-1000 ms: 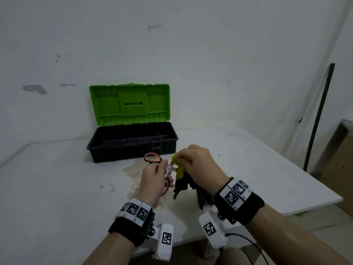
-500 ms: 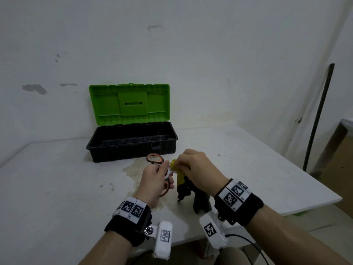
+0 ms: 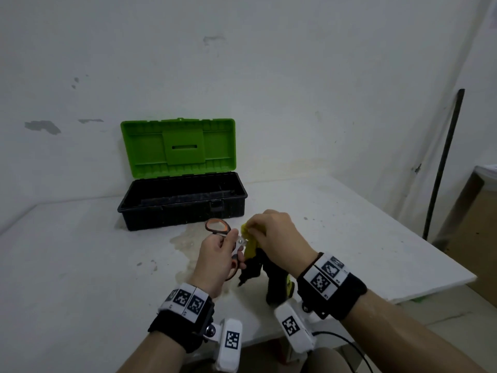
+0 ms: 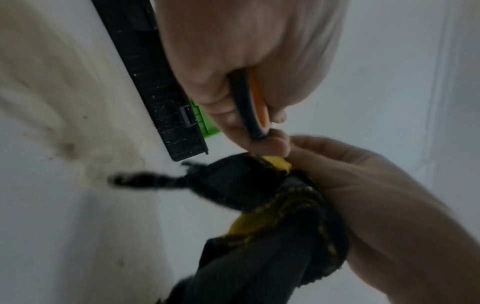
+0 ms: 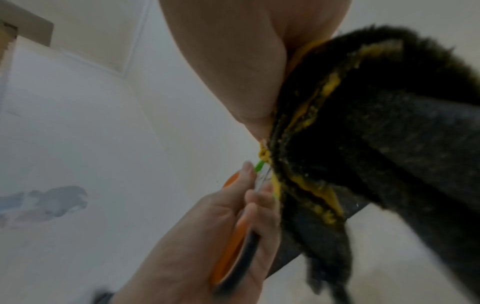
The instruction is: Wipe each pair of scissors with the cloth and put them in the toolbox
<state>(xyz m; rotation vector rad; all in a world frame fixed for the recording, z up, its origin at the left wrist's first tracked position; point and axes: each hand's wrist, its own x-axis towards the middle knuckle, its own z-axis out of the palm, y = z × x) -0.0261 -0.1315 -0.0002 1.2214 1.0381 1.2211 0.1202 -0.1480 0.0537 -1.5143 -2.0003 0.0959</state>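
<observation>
The left hand (image 3: 215,261) is curling its fingers round the orange-and-black plastic loop handles of a pair of metal scissors (image 3: 219,230), holding them above the white, stained desk (image 3: 80,265) with one oval handle loop sticking up past the knuckles. The right hand (image 3: 274,238) is pinching a fuzzy black-and-yellow cloth (image 3: 251,254) around the blades, which are hidden inside the folds; only a small shiny patch by the pivot is showing. The cloth's loose, fluffy black ends are hanging down from the hand toward the desk. Behind the hands, a rectangular black plastic toolbox (image 3: 183,208) is sitting on the desk near the wall, its ribbed bright green lid (image 3: 178,148) standing open and upright.
</observation>
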